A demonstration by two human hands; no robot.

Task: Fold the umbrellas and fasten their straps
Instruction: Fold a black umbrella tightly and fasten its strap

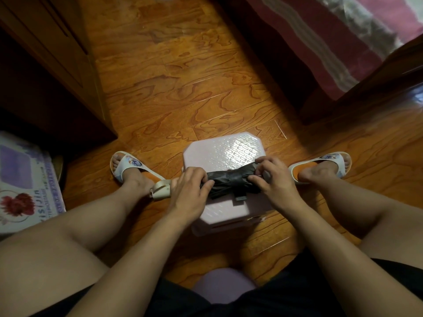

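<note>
Both hands' grip on black umbrella point(231, 180), left hand point(190, 188), right hand point(273, 179), pink stool point(225, 147)

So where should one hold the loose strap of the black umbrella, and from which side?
Pinch the free end of the strap, coming from the near side. It hangs off the middle of the umbrella toward the person, over the pink stool, between the left hand and right hand.
</note>
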